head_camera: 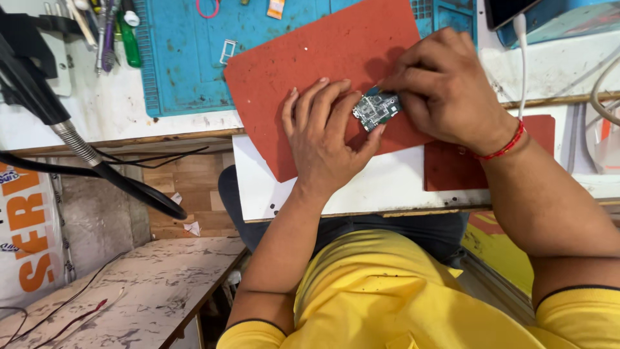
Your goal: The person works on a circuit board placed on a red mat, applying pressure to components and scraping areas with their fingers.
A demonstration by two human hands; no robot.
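Yellow shirt [387,291] up close, white bag with orange lettering [26,232] far left. Left hand [323,139] lies flat, fingers spread, steadying a small green circuit board [376,108] on the red mat [323,58] on the tabletop [387,187]. Right hand [445,90], grip pinching the board's right edge.

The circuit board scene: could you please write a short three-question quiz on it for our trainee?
1. True or false: the circuit board lies on the red mat.
2. Which hand lies flat with its fingers spread beside the board? A) left hand B) right hand
3. Fill in: the right wrist wears a ___ band.

Key: 1 true; 2 A; 3 red.
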